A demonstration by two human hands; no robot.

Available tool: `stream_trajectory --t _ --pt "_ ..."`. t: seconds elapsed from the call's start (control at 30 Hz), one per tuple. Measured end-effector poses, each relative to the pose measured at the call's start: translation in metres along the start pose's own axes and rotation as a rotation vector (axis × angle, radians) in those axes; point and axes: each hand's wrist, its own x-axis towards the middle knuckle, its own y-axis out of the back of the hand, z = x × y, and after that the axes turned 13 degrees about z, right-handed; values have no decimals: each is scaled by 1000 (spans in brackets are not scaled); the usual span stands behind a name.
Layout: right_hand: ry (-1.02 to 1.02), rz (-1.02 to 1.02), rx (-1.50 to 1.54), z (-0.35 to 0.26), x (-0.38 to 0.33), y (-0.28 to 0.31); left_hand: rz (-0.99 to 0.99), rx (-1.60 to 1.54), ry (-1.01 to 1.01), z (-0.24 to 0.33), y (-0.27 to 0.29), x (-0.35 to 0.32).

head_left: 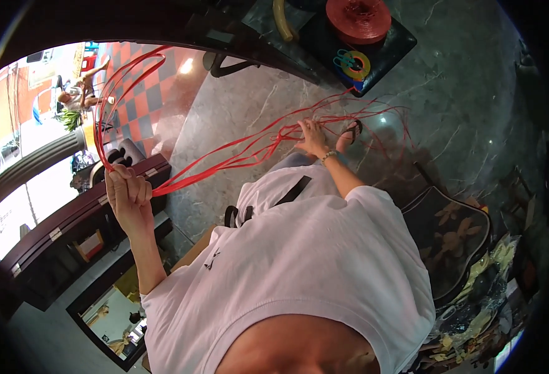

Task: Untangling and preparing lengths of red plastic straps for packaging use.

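Observation:
My left hand (129, 192) is closed around a bundle of thin red plastic strands (206, 169). Above that fist the strands rise in a tall loop. From it, they also stretch across to my right hand (313, 138), where they bunch together. The fingers of my right hand are bent and slightly spread on the bunch, seeming to grip it; the exact contact is partly hidden. Past this hand the loose ends fan out over the floor to the right. One strand runs up toward a black stool-like seat (401, 45).
On the black seat rest a red spool (358, 22), teal-handled scissors (347, 60) and a yellow tape roll (356, 67). A dark patterned cushion-like panel (452, 240) stands at right, beside piled scraps (473, 324). Dark wooden furniture (56, 240) lies left. Another person (78, 93) is outside.

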Motion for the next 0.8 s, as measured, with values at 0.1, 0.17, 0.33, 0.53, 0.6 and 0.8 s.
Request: stream_trajectory --t 0.1,0.17,0.33,0.53,0.6,0.8 --pt "15 -26 -97 -22 4 -9 -55 -29 9 4 7 3" --pt "16 -82 -111 -28 5 -13 -64 -33 0 6 8 7" --pt "13 3 -30 -24 -9 -38 -55 -91 47 9 15 15" --pt "97 -47 162 -6 -18 -59 -38 -125 61 10 19 23" --pt "-44 -104 206 -14 -15 -40 -42 -99 23 5 28 28" --pt "-151 170 689 88 -47 4 166 99 -91 -34 62 60"
